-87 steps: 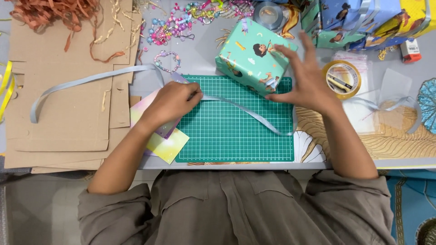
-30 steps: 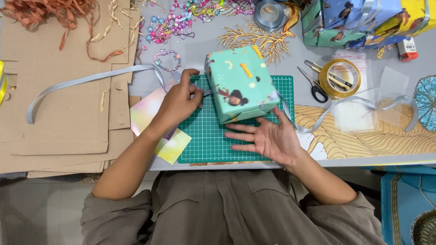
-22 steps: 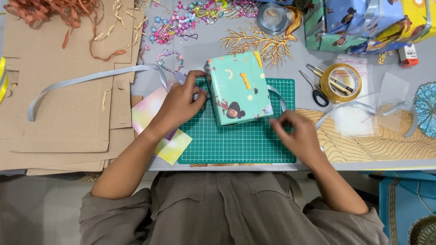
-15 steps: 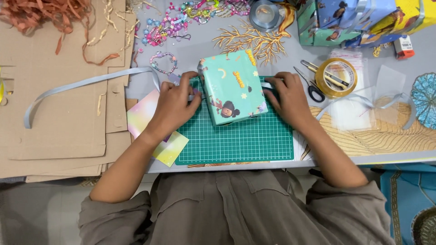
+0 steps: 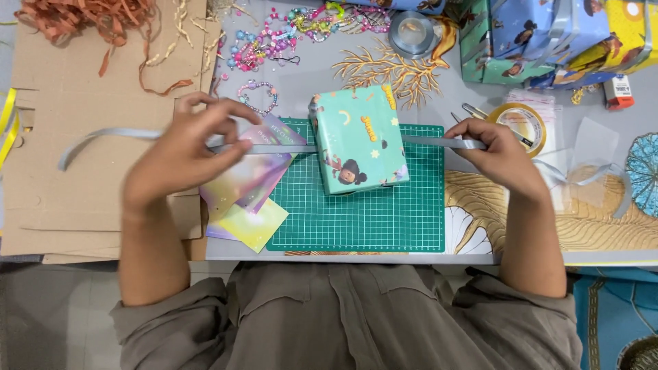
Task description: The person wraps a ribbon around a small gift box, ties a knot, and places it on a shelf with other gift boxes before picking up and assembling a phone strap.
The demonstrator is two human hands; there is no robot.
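Observation:
A box wrapped in teal cartoon-print paper (image 5: 358, 139) stands on the green cutting mat (image 5: 370, 219). A grey ribbon (image 5: 274, 148) runs under the box and comes out on both sides. My left hand (image 5: 185, 154) pinches the ribbon to the left of the box, over some pastel cards (image 5: 250, 185). To the right of the box, my right hand (image 5: 497, 154) pinches the other stretch of the ribbon. Both stretches are pulled out level and taut. The ribbon's loose left end trails across the cardboard.
Flat brown cardboard (image 5: 89, 137) covers the left, with orange paper shreds (image 5: 89, 17) on top. Coloured beads (image 5: 288, 27), a ribbon spool (image 5: 413, 31), a tape roll (image 5: 517, 123), scissors and several wrapped boxes (image 5: 548, 34) lie at the back and right.
The box was turned and set on the mat. Both hands left its sides, moved outward and took hold of the grey ribbon, drawing it taut.

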